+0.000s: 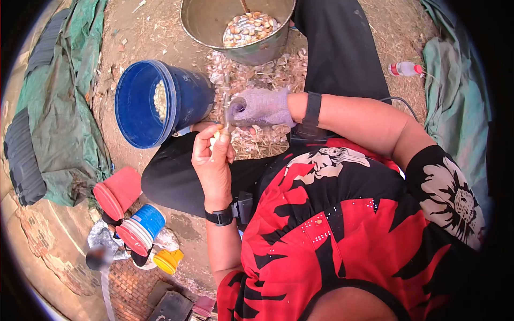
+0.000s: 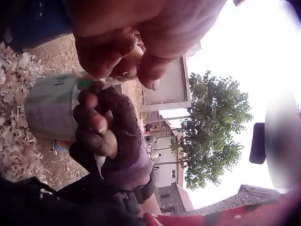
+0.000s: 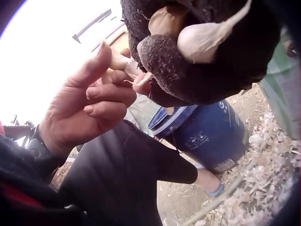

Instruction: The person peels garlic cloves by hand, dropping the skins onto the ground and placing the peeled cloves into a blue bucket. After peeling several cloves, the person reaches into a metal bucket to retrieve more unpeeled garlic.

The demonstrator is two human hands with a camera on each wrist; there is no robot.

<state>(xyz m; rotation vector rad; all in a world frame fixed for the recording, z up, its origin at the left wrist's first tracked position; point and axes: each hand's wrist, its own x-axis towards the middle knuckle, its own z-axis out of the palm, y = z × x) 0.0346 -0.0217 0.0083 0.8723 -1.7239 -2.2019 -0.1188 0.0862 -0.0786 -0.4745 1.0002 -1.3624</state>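
My bare left hand (image 1: pixel 213 163) pinches a pale garlic clove (image 3: pixel 118 61) between thumb and fingers. Directly against it, my right hand (image 1: pixel 261 107) wears a soiled purple glove, with bare fingertips showing in the left wrist view. The gloved fingers curl round garlic cloves (image 3: pixel 200 43), one with a long dry tip; another clove (image 2: pixel 109 142) shows between these fingers from the left wrist. Whether the right fingertips grip the left hand's clove is unclear. Beyond the hands stand a metal basin (image 1: pixel 267 51) holding unpeeled cloves (image 1: pixel 249 29) and a blue bucket (image 1: pixel 187 99) with whitish cloves (image 1: pixel 160 100) inside.
Papery skins (image 1: pixel 230 69) cover the ground under both hands. My dark-trousered legs spread either side. A plastic bottle (image 1: pixel 404 68) lies at right; green tarps (image 1: pixel 64 117) flank the space. Red (image 1: pixel 119 192), blue and yellow buckets stand lower left, beside another person.
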